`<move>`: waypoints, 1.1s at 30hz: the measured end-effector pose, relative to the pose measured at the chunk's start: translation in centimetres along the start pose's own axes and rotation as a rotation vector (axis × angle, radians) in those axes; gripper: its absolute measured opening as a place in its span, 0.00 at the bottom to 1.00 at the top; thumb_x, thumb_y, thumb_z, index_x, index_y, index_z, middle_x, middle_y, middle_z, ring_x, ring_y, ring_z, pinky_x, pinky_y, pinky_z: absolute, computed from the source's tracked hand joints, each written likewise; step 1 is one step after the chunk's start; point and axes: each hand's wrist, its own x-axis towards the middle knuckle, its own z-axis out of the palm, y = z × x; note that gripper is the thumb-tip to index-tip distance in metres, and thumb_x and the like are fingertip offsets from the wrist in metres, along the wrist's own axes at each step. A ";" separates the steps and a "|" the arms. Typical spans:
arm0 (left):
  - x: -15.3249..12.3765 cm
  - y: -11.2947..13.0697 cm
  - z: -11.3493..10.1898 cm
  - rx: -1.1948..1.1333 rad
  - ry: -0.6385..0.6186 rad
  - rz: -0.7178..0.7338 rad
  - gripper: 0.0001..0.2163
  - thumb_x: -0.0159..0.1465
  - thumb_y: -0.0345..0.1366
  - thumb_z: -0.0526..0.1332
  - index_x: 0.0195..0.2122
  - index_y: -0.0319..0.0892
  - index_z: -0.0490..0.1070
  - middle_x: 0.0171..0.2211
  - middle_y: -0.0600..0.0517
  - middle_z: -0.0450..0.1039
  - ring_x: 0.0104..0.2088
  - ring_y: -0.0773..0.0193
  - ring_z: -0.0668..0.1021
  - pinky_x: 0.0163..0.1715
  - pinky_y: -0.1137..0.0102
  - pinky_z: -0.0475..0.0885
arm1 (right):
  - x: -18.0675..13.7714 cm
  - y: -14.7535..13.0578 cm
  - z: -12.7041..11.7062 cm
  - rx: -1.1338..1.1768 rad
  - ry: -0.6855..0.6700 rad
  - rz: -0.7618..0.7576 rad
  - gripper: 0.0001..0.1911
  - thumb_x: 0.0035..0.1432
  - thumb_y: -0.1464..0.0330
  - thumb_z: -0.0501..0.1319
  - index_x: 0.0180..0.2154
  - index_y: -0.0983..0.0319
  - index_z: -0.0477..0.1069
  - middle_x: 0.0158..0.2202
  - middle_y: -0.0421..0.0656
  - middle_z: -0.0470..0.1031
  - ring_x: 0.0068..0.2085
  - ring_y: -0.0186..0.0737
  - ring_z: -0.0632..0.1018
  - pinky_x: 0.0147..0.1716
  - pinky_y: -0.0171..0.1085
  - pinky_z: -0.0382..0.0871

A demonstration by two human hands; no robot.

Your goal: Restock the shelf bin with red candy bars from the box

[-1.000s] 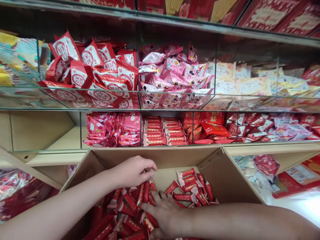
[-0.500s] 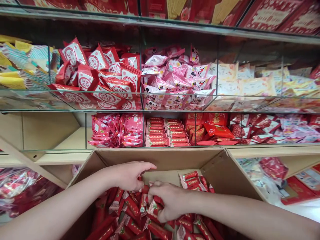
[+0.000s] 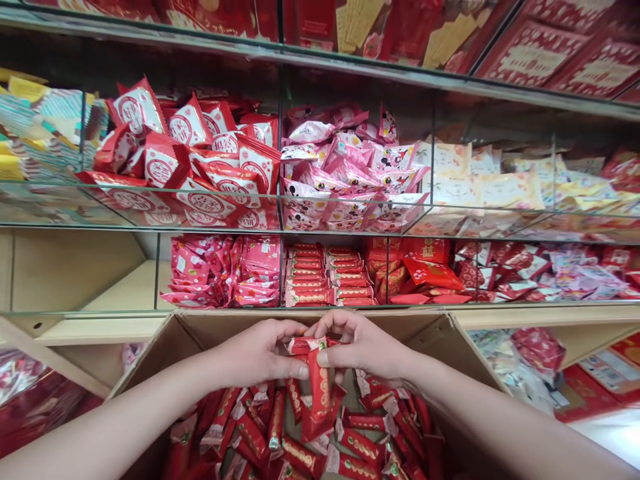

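My left hand and my right hand meet above an open cardboard box. Both are closed on a bunch of red wrapped candy bars, lifted just over the box and hanging between them. Many more loose red candy bars lie heaped in the bottom of the box below my hands.
Behind the box stand glass shelves split into compartments. The lower row has pink packets, stacked red bars and red pouches. The upper row holds red-and-white packets, pink packets and pale yellow ones. An empty wooden compartment is at left.
My right hand rose from the pile in the box and joined my left hand near the back. Both hands lifted a bunch of red candy bars upward.
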 end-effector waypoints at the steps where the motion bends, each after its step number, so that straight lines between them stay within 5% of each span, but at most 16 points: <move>1: 0.0 0.0 0.1 0.032 0.020 0.002 0.15 0.52 0.38 0.62 0.40 0.40 0.69 0.35 0.53 0.73 0.36 0.61 0.73 0.35 0.71 0.67 | 0.0 0.0 -0.2 -0.053 -0.007 -0.034 0.13 0.41 0.70 0.64 0.32 0.62 0.64 0.39 0.41 0.68 0.33 0.33 0.71 0.28 0.33 0.68; 5: -0.4 -0.4 0.5 0.103 0.062 -0.068 0.12 0.51 0.41 0.61 0.34 0.41 0.71 0.28 0.56 0.71 0.29 0.63 0.72 0.30 0.73 0.66 | -0.1 -0.1 -0.7 -0.259 -0.035 -0.114 0.10 0.43 0.72 0.64 0.31 0.63 0.66 0.41 0.43 0.70 0.41 0.37 0.71 0.41 0.37 0.65; 9: -0.6 -1.0 0.8 0.059 -0.005 -0.197 0.14 0.54 0.45 0.58 0.36 0.42 0.67 0.23 0.58 0.65 0.19 0.70 0.66 0.18 0.76 0.63 | 0.1 -0.2 -1.0 -0.216 -0.070 -0.076 0.09 0.42 0.72 0.64 0.29 0.64 0.66 0.44 0.45 0.69 0.42 0.37 0.72 0.42 0.37 0.64; 12: -0.6 -1.1 0.8 0.153 0.024 -0.096 0.14 0.56 0.47 0.54 0.33 0.41 0.66 0.24 0.57 0.64 0.22 0.69 0.67 0.22 0.75 0.65 | 0.0 -0.2 -1.3 -0.090 -0.034 -0.041 0.11 0.40 0.72 0.65 0.27 0.65 0.64 0.41 0.45 0.71 0.40 0.35 0.73 0.41 0.36 0.64; 17: -0.7 -0.3 0.1 0.112 0.053 -0.087 0.17 0.59 0.50 0.49 0.33 0.41 0.63 0.30 0.54 0.70 0.18 0.71 0.70 0.17 0.76 0.62 | -0.6 -1.4 -1.9 -0.070 0.228 -0.117 0.12 0.40 0.71 0.64 0.26 0.64 0.62 0.24 0.36 0.69 0.28 0.29 0.71 0.31 0.31 0.63; 21: -1.0 0.5 -0.3 -0.124 0.046 -0.133 0.16 0.59 0.50 0.49 0.33 0.41 0.60 0.31 0.52 0.73 0.14 0.74 0.70 0.11 0.79 0.53 | -0.7 -3.4 -2.0 -0.067 0.374 -0.190 0.07 0.44 0.71 0.59 0.28 0.62 0.60 0.23 0.35 0.66 0.23 0.28 0.68 0.24 0.30 0.62; 24: -1.4 0.8 -0.4 -0.223 0.034 -0.127 0.15 0.59 0.49 0.50 0.31 0.40 0.61 0.25 0.55 0.72 0.12 0.75 0.68 0.10 0.79 0.51 | -0.4 -4.3 -1.8 -0.211 0.314 -0.062 0.07 0.47 0.67 0.57 0.32 0.62 0.64 0.19 0.34 0.62 0.18 0.26 0.63 0.17 0.28 0.56; 27: -1.6 1.2 -0.4 -0.229 0.024 -0.119 0.17 0.59 0.50 0.50 0.29 0.39 0.63 0.22 0.55 0.72 0.12 0.75 0.68 0.11 0.79 0.52 | -0.2 -4.2 -1.6 -0.377 0.181 -0.091 0.10 0.48 0.63 0.60 0.32 0.63 0.67 0.18 0.33 0.60 0.18 0.25 0.61 0.16 0.27 0.53; 33: -1.5 2.0 -0.2 -0.291 0.108 -0.147 0.21 0.60 0.51 0.47 0.26 0.37 0.64 0.17 0.54 0.71 0.11 0.75 0.67 0.11 0.79 0.51 | -0.3 -2.7 -1.4 -0.162 0.229 -0.064 0.15 0.46 0.58 0.60 0.25 0.64 0.65 0.15 0.34 0.63 0.15 0.24 0.61 0.13 0.25 0.53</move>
